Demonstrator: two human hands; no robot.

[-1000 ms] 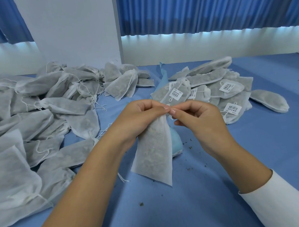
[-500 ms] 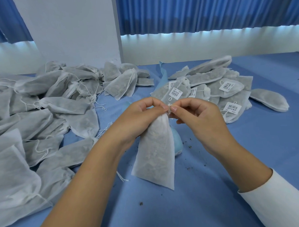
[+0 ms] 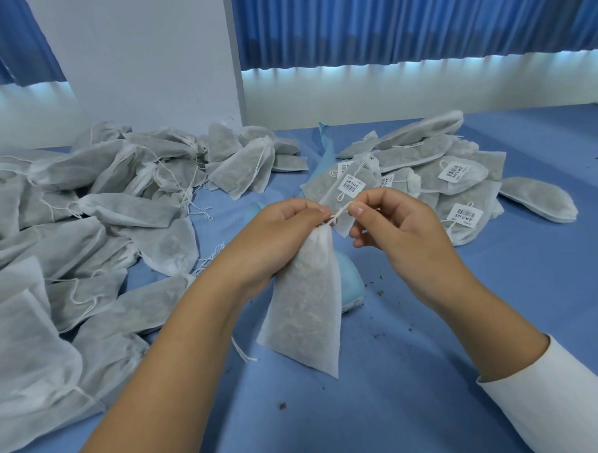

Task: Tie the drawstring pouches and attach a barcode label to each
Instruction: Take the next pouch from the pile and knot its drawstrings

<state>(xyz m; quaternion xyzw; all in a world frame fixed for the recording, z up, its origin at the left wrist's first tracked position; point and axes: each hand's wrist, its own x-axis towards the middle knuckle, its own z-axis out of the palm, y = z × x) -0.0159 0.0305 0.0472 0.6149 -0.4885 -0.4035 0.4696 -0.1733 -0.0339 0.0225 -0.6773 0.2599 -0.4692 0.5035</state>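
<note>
A white filled drawstring pouch (image 3: 306,301) hangs in the middle of the view, its mouth gathered tight at the top. My left hand (image 3: 277,234) pinches the gathered neck of that pouch. My right hand (image 3: 393,229) pinches the white drawstring (image 3: 340,213) just right of the neck and holds it taut. To the left lies a heap of unlabelled pouches (image 3: 85,218) with loose strings. To the right lies a pile of tied pouches with barcode labels (image 3: 435,172).
Everything sits on a blue cloth-covered table (image 3: 434,374) with dark crumbs scattered on it. A light blue object (image 3: 351,289) lies on the cloth behind the held pouch. A white pillar (image 3: 146,61) and blue curtains stand at the back.
The pouch mouth has been drawn from open to gathered tight. My right hand has pulled a little to the right, and the drawstring now shows stretched between the two hands.
</note>
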